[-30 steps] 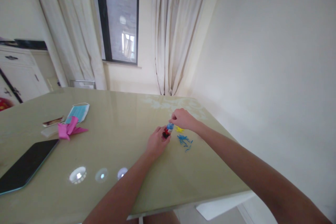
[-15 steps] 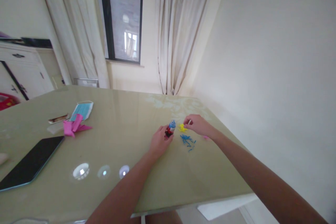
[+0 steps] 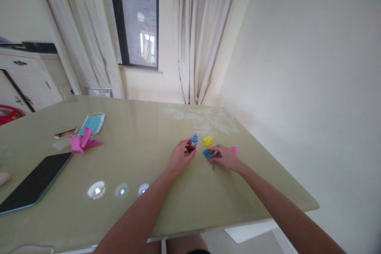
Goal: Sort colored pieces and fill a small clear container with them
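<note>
My left hand (image 3: 179, 158) is wrapped around a small bottle (image 3: 192, 143) with a dark red body, a pale label and a blue top wound with thin strands. The bottle stands nearly upright, its lower part partly hidden by my fingers. Just right of it, my right hand (image 3: 224, 157) reaches down onto a loose pile of short blue strips (image 3: 207, 153). Thumb and forefinger are apart at the pile's right side, and part of the pile is hidden beneath them. Behind it lies a heap of yellow strips (image 3: 207, 141); a small pink pile (image 3: 234, 149) sits beyond my right hand.
On the table's left lie a black tablet (image 3: 37, 181), a folded pink paper shape (image 3: 83, 141), a blue face mask (image 3: 93, 124) and a narrow brown-and-white packet (image 3: 65, 133). A white wall (image 3: 312, 87) runs along the right side.
My right hand has moved from the yellow heap toward me to the blue strips, uncovering the yellow and pink piles. My left hand keeps hold of the bottle.
</note>
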The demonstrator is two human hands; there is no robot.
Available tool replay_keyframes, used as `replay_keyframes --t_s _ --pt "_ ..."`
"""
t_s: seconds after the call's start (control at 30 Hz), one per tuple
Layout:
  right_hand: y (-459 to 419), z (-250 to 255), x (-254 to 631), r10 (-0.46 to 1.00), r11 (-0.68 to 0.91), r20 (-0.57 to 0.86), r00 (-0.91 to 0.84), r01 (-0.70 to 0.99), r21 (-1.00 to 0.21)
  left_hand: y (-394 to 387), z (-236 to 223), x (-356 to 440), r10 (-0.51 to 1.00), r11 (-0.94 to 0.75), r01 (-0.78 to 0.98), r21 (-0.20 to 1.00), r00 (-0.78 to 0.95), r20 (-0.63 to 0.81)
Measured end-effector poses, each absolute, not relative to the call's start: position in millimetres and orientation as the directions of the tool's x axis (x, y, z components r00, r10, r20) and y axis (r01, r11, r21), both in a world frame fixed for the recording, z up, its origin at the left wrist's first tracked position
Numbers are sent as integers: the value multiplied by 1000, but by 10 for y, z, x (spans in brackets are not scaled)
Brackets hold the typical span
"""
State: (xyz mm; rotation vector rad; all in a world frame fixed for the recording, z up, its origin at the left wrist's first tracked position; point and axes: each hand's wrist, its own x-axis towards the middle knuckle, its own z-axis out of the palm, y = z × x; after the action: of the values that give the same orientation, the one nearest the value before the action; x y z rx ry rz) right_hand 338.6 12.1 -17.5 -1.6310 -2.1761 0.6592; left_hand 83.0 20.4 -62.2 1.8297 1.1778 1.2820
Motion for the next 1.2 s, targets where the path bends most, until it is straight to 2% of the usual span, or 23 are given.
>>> replay_keyframes --t_s 0.13,0.3,0.5,0.73,0.93,1.0,1.1,1.2 --pt "169 -167 3312 945 277 5 -328 791 -546 191 -597 824 911 -412 292 863 146 386" --pt "169 -115 3230 949 278 -4 -316 841 -465 194 -596 827 913 -407 287 867 138 383" --pt "145 -75 3073 905 402 23 -424 839 -366 192 -594 828 908 -419 296 858 145 393" --pt "160 -88 3024 893 438 51 -448 835 -332 184 -580 836 906 -424 319 848 136 402" --pt "186 29 3149 912 406 118 -393 820 -402 194 -588 845 905 -426 331 842 144 401" --pt "194 116 3196 921 385 150 -360 781 -492 194 -585 848 904 -428 330 841 146 403" --pt "218 305 3195 934 351 212 -288 631 -692 191 -574 850 902 -431 343 834 156 402" --pt "264 526 3054 925 376 285 -251 506 -776 188 -567 848 900 -435 363 824 163 403"
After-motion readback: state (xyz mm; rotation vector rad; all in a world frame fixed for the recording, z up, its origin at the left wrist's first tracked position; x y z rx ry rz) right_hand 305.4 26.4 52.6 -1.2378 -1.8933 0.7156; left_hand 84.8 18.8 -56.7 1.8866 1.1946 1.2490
